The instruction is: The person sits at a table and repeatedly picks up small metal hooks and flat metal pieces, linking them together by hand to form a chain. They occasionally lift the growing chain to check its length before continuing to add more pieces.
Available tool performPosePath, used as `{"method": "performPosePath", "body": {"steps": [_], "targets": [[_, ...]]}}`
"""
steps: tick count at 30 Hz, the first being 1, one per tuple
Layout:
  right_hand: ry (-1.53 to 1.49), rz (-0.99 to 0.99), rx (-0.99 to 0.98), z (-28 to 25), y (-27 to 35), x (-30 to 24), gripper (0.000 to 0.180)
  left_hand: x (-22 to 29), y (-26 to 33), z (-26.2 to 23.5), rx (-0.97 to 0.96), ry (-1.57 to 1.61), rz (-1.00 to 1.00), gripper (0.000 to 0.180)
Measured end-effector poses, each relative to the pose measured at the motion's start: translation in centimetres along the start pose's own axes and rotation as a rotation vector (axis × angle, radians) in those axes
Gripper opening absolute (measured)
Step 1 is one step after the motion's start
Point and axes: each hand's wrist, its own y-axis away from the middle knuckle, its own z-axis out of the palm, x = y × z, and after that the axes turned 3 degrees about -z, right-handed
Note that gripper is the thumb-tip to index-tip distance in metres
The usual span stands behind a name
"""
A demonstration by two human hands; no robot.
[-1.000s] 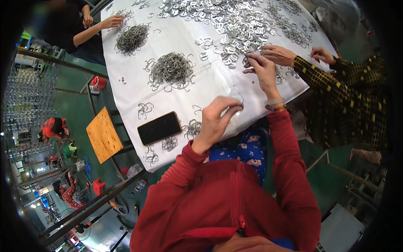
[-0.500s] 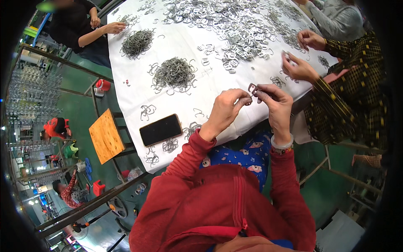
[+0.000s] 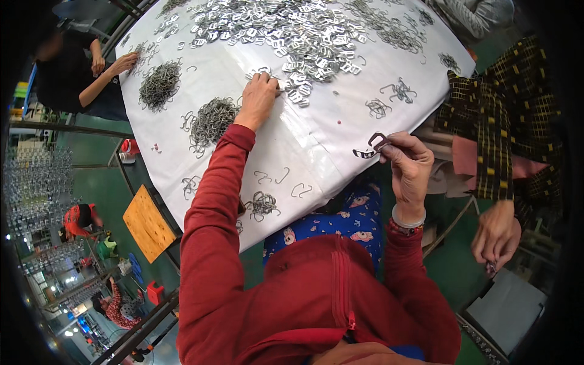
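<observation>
My right hand [image 3: 412, 167], at the table's right front edge, pinches a dark metal buckle [image 3: 378, 142] between thumb and fingers. A second slotted dark piece [image 3: 364, 154] shows just left of it; whether it is joined to the buckle I cannot tell. My left hand [image 3: 258, 100] reaches far forward, palm down, its fingers bent onto loose pieces at the near-left edge of a large heap of silvery metal buckles [image 3: 304, 45]. Its fingertips are partly hidden. Just below that hand lies a mound of bent wire hooks [image 3: 213, 121].
Another hook mound [image 3: 160, 85] and small scattered hooks [image 3: 263, 204] lie on the white-covered table [image 3: 316, 164]. A co-worker's hand [image 3: 125, 62] works at the far left; another co-worker's hands [image 3: 497, 237] hang beside the table at right. A wooden stool [image 3: 148, 224] stands left.
My left hand has left the buckle by my right hand and stretched forward to the heap. The right-hand co-worker's hands have moved off the table. My left sleeve now covers most of the phone.
</observation>
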Motion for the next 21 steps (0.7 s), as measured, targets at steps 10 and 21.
{"method": "performPosePath", "body": {"steps": [10,21], "targets": [[0.053,-0.117,0.001,-2.9,3.5,-1.6,0.019,6.7,9.7,-1.8,0.145,0.390,-0.043,0.015],[0.038,-0.202,-0.053,-3.3,6.1,-2.5,0.021,5.9,15.5,-4.6,0.182,0.347,-0.218,0.016]]}}
